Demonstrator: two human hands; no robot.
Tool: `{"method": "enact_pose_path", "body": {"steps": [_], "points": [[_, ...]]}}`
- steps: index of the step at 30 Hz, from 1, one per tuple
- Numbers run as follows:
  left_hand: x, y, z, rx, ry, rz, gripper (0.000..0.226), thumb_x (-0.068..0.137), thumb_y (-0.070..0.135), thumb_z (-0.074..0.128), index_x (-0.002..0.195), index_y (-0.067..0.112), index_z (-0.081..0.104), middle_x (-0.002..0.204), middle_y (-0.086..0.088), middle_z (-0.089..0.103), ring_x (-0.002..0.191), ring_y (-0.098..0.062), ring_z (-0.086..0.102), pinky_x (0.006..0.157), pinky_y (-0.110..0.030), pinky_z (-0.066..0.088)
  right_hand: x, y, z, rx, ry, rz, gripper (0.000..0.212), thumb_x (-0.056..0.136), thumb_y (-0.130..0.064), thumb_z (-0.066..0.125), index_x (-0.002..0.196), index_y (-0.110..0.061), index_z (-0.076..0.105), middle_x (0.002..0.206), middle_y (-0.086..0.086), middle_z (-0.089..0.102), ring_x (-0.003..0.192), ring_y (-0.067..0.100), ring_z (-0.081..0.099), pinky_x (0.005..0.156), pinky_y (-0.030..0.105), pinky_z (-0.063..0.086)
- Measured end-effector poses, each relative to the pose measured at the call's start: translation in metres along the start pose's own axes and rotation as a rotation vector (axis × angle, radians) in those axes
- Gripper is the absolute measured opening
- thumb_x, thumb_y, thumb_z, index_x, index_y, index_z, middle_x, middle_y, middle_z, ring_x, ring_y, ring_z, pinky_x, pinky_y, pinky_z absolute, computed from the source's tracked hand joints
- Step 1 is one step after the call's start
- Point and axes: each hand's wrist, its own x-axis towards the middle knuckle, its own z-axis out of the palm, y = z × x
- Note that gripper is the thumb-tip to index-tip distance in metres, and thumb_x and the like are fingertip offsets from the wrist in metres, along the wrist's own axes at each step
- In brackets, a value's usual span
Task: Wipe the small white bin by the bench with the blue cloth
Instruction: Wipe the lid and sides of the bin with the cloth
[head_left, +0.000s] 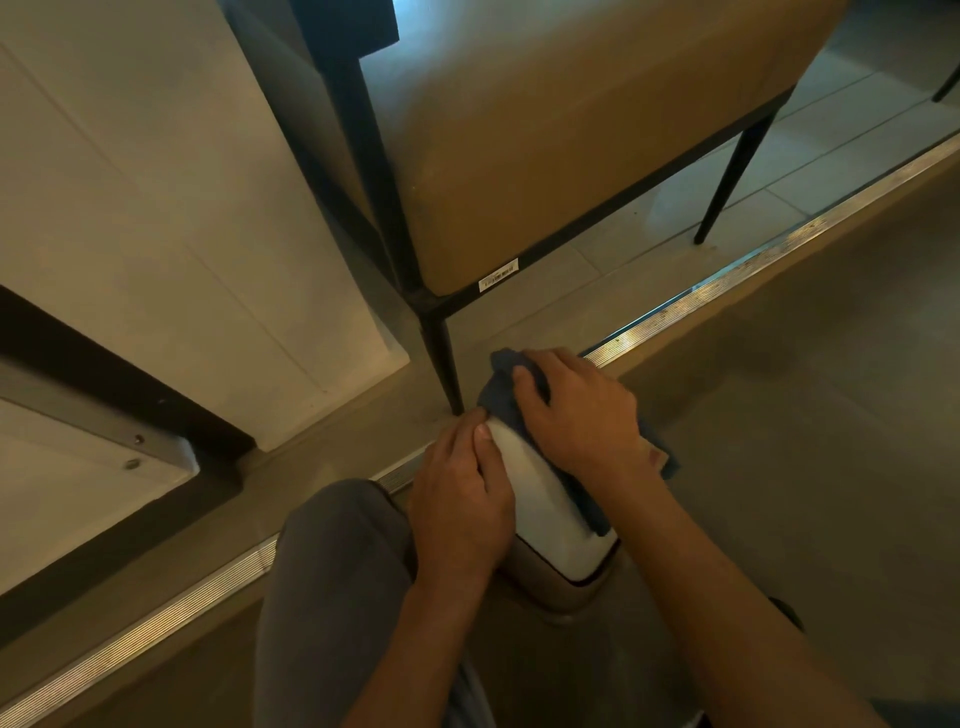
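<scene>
White plastic forms the lid of the small bin (540, 512), which stands on the floor just beside the foot of the bench's front corner leg (441, 358). Its lid faces up toward the camera, with a dark seam line running around the near edge above a beige lower body.

Blue cloth (501, 395) lies draped over the far and right portions of the lid, with one fold trailing down the right edge and a corner showing beyond the right wrist.

Right hand (576, 410): palm down, fingers spread and flattened on top of the cloth, pressing it against the bin. The fingertips point away from the person, toward the bench. The hand is not closed around the cloth; it rests flat on it. The forearm extends in from the lower right, bare.

Left hand (462, 493): placed against the left side of the bin, fingers curled partway around its edge and the thumb lying on the lid's top surface. The grip is loose and partly closed, steadying the bin. The forearm enters from below, bare.

A knee in grey trousers (337, 561) sits just left of the left hand.

Bench (561, 156): tan upholstered seat on a black metal frame, with a small white label (498, 274) on the near rail. A ribbed metal floor strip (727, 283) runs diagonally behind the bin. White panels (156, 208) occupy the left side.
</scene>
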Motion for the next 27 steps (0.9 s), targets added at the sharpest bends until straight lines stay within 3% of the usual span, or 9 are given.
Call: {"method": "enact_pose_path", "body": {"steps": [3,5,8,11,14,19,23,27], "points": [[0.001,0.000,0.000,0.011,-0.014,0.011,0.048,0.107,0.042,0.025,0.138,0.026,0.057,0.132,0.006,0.063,0.118,-0.006,0.055,0.096,-0.023,0.043,-0.024,0.017,0.003,0.115,0.164,0.135,0.044,0.103,-0.049,0.033,0.130,-0.024,0.058,0.120,0.002,0.066,0.105,0.020,0.062,0.084,0.029,0.042],[0.001,-0.001,0.000,-0.009,-0.026,0.004,0.049,0.106,0.044,0.024,0.139,0.027,0.056,0.131,0.005,0.063,0.116,-0.007,0.056,0.097,-0.027,0.047,-0.042,0.020,0.012,0.190,0.256,0.199,0.051,0.101,-0.051,0.031,0.132,-0.020,0.056,0.123,0.004,0.065,0.110,0.022,0.061,0.093,0.038,0.048],[0.001,-0.003,0.000,-0.022,-0.034,0.009,0.051,0.106,0.046,0.023,0.140,0.026,0.055,0.132,0.005,0.062,0.117,-0.006,0.054,0.098,-0.029,0.048,-0.060,0.016,0.027,0.174,0.334,0.202,0.057,0.101,-0.050,0.031,0.142,-0.016,0.049,0.141,0.006,0.055,0.131,0.022,0.049,0.112,0.043,0.036],[0.001,-0.002,0.000,-0.034,-0.039,0.036,0.049,0.106,0.043,0.025,0.139,0.023,0.055,0.131,0.004,0.062,0.117,-0.006,0.055,0.098,-0.030,0.049,-0.054,0.012,0.026,0.140,0.303,0.166,0.057,0.100,-0.049,0.030,0.143,-0.016,0.047,0.144,0.007,0.052,0.135,0.024,0.045,0.115,0.047,0.031],[0.002,-0.002,0.001,-0.019,-0.028,0.053,0.044,0.107,0.037,0.029,0.136,0.021,0.057,0.130,0.005,0.063,0.113,0.002,0.049,0.096,-0.017,0.042,-0.039,0.005,0.021,0.082,0.225,0.046,0.053,0.100,-0.049,0.032,0.138,-0.017,0.053,0.140,0.007,0.056,0.133,0.025,0.048,0.113,0.052,0.032],[0.003,-0.002,0.003,-0.024,-0.018,0.018,0.043,0.105,0.038,0.027,0.122,0.019,0.062,0.113,0.002,0.066,0.098,-0.010,0.058,0.083,-0.033,0.051,-0.021,-0.002,0.018,-0.033,0.151,-0.092,0.048,0.099,-0.050,0.036,0.128,-0.021,0.061,0.129,0.001,0.063,0.122,0.020,0.055,0.109,0.045,0.036],[0.001,0.000,0.001,-0.009,-0.014,0.012,0.047,0.106,0.040,0.026,0.135,0.023,0.059,0.129,0.006,0.063,0.115,-0.010,0.057,0.095,-0.029,0.047,-0.006,0.006,0.007,0.050,0.069,0.022,0.040,0.101,-0.049,0.038,0.119,-0.024,0.064,0.112,0.001,0.065,0.099,0.019,0.062,0.090,0.036,0.046],[0.001,-0.002,0.000,-0.042,-0.044,0.011,0.048,0.107,0.044,0.024,0.138,0.027,0.057,0.131,0.007,0.062,0.116,-0.010,0.057,0.097,-0.039,0.050,0.020,0.009,-0.007,0.099,-0.111,0.309,0.050,0.101,-0.052,0.030,0.100,-0.018,0.066,0.091,0.006,0.064,0.079,0.023,0.059,0.072,0.034,0.045]]}}
